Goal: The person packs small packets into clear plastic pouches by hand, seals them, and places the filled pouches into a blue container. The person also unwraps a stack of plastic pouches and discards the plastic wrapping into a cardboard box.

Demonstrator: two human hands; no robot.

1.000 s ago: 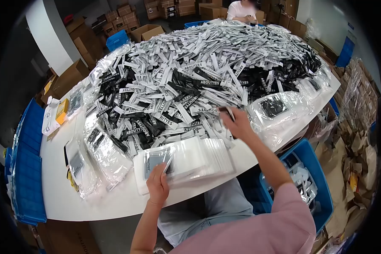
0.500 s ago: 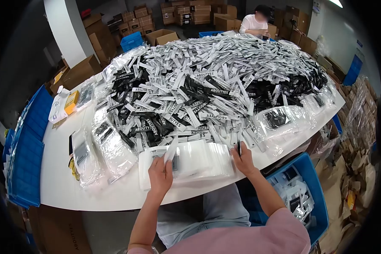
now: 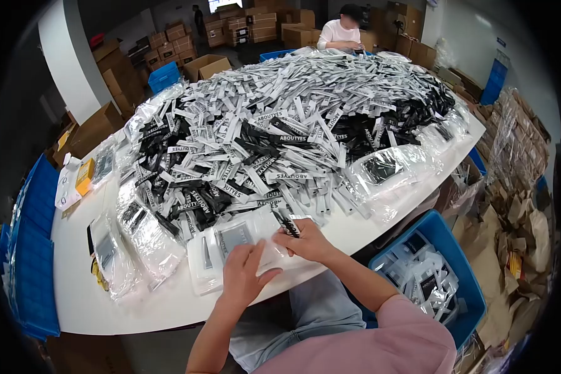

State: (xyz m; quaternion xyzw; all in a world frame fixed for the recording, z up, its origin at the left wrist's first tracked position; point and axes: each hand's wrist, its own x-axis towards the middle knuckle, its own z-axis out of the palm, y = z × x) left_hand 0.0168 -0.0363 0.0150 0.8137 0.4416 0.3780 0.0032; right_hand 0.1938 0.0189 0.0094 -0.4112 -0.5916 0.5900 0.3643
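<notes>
My left hand (image 3: 243, 274) rests on a stack of frosted plastic bags (image 3: 202, 277) at the table's near edge, thumb and fingers apart. The top bag carries a grey printed panel (image 3: 234, 237). Closed on a slim black packet with white lettering (image 3: 285, 222), my right hand (image 3: 304, 242) is over the right side of the same stack. Whether a white packet is also in its grasp I cannot tell. Just beyond the bags rises a large heap of black and white strip packets (image 3: 255, 146), many printed ABOUTYES.
Clear-wrapped bundles (image 3: 113, 252) lie left of the stack, another wrapped bundle (image 3: 386, 168) to the right. A blue bin (image 3: 477, 305) of filled bags stands by my right side. Blue crates (image 3: 31, 243) line the left. Across the table a person (image 3: 340, 34) sits, hands raised.
My right hand has moved left over the bags with the black packet. The white packet has left my left hand, which has opened onto the bags. The camera view has shifted to the right.
</notes>
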